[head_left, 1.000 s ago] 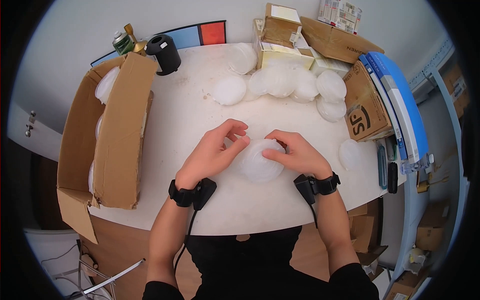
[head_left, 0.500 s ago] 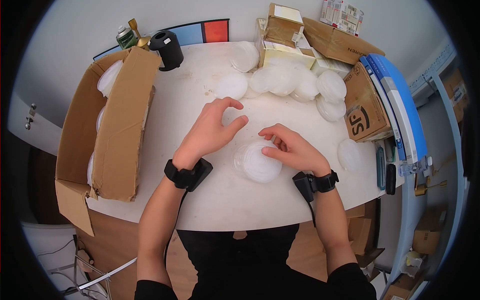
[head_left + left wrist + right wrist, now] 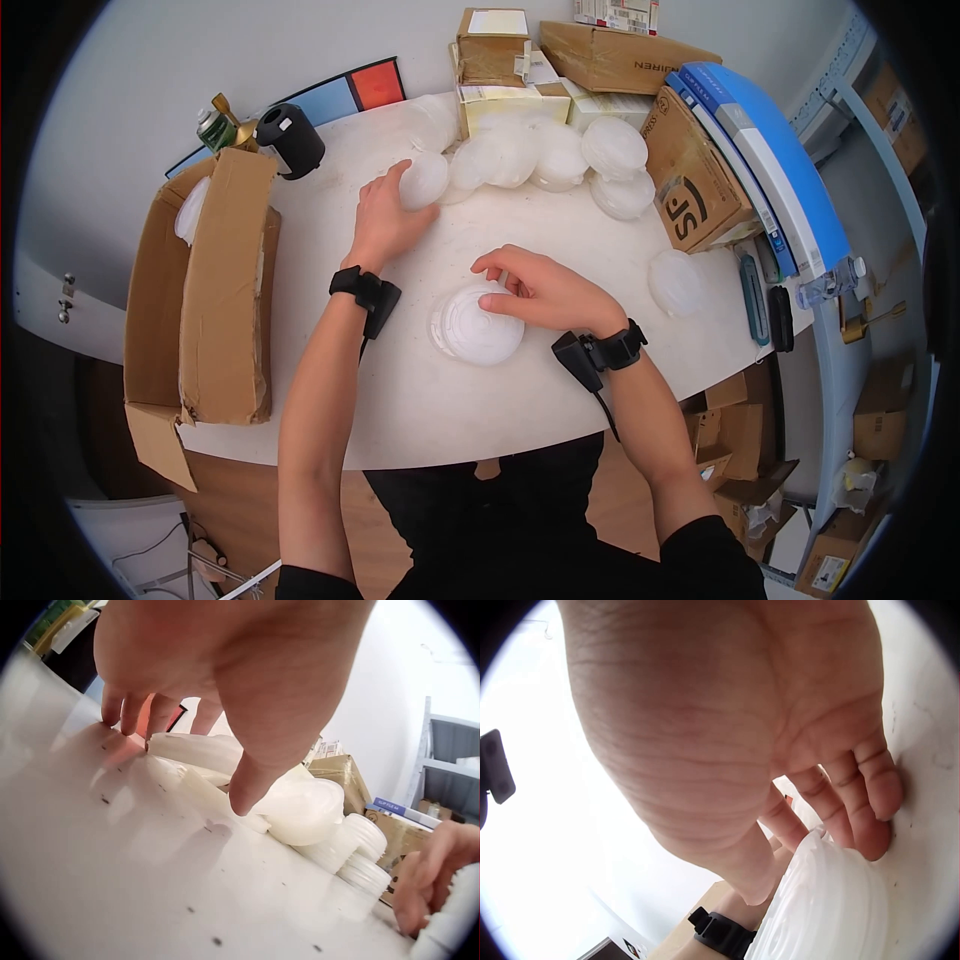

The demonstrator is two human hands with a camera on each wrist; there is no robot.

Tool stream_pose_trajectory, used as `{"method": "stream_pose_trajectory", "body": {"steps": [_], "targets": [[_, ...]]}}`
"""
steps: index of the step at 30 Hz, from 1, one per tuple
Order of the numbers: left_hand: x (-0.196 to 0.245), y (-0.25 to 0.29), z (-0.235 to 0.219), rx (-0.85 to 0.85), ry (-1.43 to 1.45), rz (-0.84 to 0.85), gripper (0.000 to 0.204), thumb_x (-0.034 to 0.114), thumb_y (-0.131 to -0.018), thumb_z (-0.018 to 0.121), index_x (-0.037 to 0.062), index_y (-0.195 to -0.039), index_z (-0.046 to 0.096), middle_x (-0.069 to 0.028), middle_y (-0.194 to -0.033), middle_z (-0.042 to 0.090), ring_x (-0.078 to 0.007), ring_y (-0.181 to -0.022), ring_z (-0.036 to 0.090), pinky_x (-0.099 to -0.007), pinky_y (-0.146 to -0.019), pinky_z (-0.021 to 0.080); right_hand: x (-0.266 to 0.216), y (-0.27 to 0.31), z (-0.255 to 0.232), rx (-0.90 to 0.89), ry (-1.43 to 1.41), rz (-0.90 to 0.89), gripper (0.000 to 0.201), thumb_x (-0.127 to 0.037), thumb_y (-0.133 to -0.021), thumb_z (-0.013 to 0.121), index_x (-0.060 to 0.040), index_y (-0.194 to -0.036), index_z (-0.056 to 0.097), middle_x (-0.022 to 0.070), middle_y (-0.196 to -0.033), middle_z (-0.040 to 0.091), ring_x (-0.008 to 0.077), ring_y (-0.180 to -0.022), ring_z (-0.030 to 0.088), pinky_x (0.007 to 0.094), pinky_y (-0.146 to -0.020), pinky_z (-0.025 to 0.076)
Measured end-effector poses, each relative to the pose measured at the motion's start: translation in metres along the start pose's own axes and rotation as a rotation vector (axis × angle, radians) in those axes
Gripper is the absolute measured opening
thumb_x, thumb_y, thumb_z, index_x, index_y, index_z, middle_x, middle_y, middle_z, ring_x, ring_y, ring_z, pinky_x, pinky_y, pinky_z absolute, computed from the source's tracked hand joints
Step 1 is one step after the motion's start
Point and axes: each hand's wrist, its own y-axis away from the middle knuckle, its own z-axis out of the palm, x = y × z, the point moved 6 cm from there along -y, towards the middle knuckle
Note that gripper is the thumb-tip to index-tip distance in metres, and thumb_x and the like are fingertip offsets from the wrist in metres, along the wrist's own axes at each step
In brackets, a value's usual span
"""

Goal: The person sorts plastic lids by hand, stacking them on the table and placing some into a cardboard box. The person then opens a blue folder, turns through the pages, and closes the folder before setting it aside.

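In the head view, the left hand (image 3: 388, 222) spreads its fingers and thumb around a whitish round lid-like disc (image 3: 424, 180) lying at the near left of a group. The left wrist view has its thumb on the near side of the pale disc (image 3: 196, 750) and its fingertips beyond, low at the tabletop. The right hand (image 3: 552, 290), fingers loosely bent, hovers over a ridged, translucent round stack (image 3: 484, 332) near the table's front. Beside that stack (image 3: 829, 904), the right wrist view shows the fingers low; whether they touch it is unclear.
More translucent discs (image 3: 505, 155) lie at the back, and one (image 3: 677, 283) at the right. An open cardboard box (image 3: 225, 300) holding whitish discs stands left. A black cylinder (image 3: 290, 142) sits back left; a box (image 3: 697, 180) and blue binders (image 3: 775, 165) stand right.
The left hand has moved away from the front stack, forward and left to the disc at the back. The right hand has loosened from the stack and stays over it. The head view has shifted.
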Motion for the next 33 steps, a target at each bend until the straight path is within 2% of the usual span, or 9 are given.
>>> {"method": "stream_pose_trajectory", "body": {"steps": [6, 9, 14, 18, 22, 27, 30, 32, 33], "targets": [[0.01, 0.019, -0.014, -0.146, 0.007, -0.072, 0.086, 0.026, -0.077, 0.081, 0.0104, -0.154, 0.045, -0.0265, -0.144, 0.054, -0.0447, -0.142, 0.042, -0.0508, -0.117, 0.04, 0.0, 0.0, 0.0, -0.016, 0.033, -0.01, 0.045, -0.03, -0.096, 0.072, -0.0034, -0.131, 0.06, 0.0137, -0.11, 0.062, 0.0238, -0.088, 0.062, 0.0355, -0.082, 0.052], [0.02, 0.02, -0.016, -0.135, -0.01, 0.028, 0.085, 0.027, -0.081, 0.082, 0.0084, -0.154, 0.044, -0.0269, -0.147, 0.053, -0.0437, -0.14, 0.048, -0.0475, -0.119, 0.038, 0.0, 0.0, 0.001, -0.017, 0.05, -0.011, 0.045, -0.027, -0.095, 0.073, -0.0033, -0.132, 0.061, 0.0118, -0.11, 0.062, 0.0215, -0.087, 0.061, 0.0337, -0.081, 0.052], [0.029, 0.005, -0.008, -0.096, -0.126, 0.081, 0.088, 0.025, -0.08, 0.083, 0.0094, -0.156, 0.041, -0.0282, -0.155, 0.046, -0.0427, -0.147, 0.041, -0.047, -0.121, 0.036, 0.001, -0.001, 0.002, -0.008, 0.063, -0.031, 0.045, -0.025, -0.095, 0.074, -0.0031, -0.132, 0.061, 0.0102, -0.11, 0.062, 0.0184, -0.086, 0.06, 0.0316, -0.08, 0.052], [0.037, -0.009, -0.003, -0.105, -0.113, 0.15, 0.091, 0.025, -0.079, 0.084, 0.0095, -0.157, 0.04, -0.0286, -0.154, 0.046, -0.0443, -0.147, 0.041, -0.0469, -0.12, 0.038, 0.001, 0.0, 0.001, -0.041, 0.034, 0.008, 0.047, -0.029, -0.094, 0.072, -0.0047, -0.133, 0.06, 0.0142, -0.113, 0.062, 0.0256, -0.092, 0.063, 0.0367, -0.086, 0.052], [0.042, -0.01, -0.004, -0.175, -0.112, 0.075, 0.097, 0.027, -0.074, 0.086, 0.0132, -0.158, 0.04, -0.029, -0.15, 0.049, -0.0448, -0.139, 0.049, -0.0476, -0.115, 0.044, 0.003, 0.0, 0.002, -0.03, 0.061, -0.057, 0.049, -0.023, -0.092, 0.075, -0.0044, -0.135, 0.059, 0.0099, -0.11, 0.06, 0.0197, -0.085, 0.059, 0.0324, -0.081, 0.052], [0.046, 0.01, -0.015, -0.235, -0.096, -0.067, 0.099, 0.029, -0.068, 0.086, 0.0148, -0.156, 0.043, -0.0271, -0.141, 0.053, -0.0435, -0.134, 0.051, -0.0495, -0.111, 0.048, 0.002, 0.0, 0.002, -0.022, 0.081, -0.044, 0.049, -0.021, -0.091, 0.074, -0.0067, -0.135, 0.058, 0.01, -0.112, 0.06, 0.022, -0.085, 0.059, 0.0341, -0.081, 0.052], [0.06, 0.037, -0.029, -0.261, -0.004, -0.07, 0.099, 0.031, -0.067, 0.087, 0.0126, -0.155, 0.045, -0.028, -0.139, 0.054, -0.0413, -0.131, 0.053, -0.0486, -0.109, 0.048, 0.004, 0.001, 0.002, 0.01, 0.102, -0.029, 0.049, -0.021, -0.09, 0.074, -0.0076, -0.135, 0.058, 0.0111, -0.112, 0.061, 0.0234, -0.086, 0.061, 0.0355, -0.082, 0.052], [0.071, 0.054, -0.041, -0.265, 0.065, -0.016, 0.096, 0.03, -0.067, 0.089, 0.0159, -0.153, 0.049, -0.0176, -0.139, 0.056, -0.0295, -0.124, 0.056, -0.045, -0.104, 0.05, 0.005, 0.001, 0.001, 0.032, 0.112, -0.024, 0.049, -0.02, -0.09, 0.074, -0.008, -0.135, 0.058, 0.0118, -0.112, 0.061, 0.024, -0.087, 0.062, 0.0362, -0.082, 0.052], [0.077, 0.063, -0.048, -0.269, 0.06, -0.013, 0.096, 0.03, -0.067, 0.089, 0.0159, -0.153, 0.049, -0.0176, -0.139, 0.056, -0.0295, -0.124, 0.056, -0.045, -0.104, 0.05, 0.005, 0.0, 0.0, 0.053, 0.115, -0.028, 0.049, -0.02, -0.089, 0.074, -0.0072, -0.134, 0.059, 0.0119, -0.108, 0.063, 0.0246, -0.087, 0.063, 0.037, -0.081, 0.052]]}}
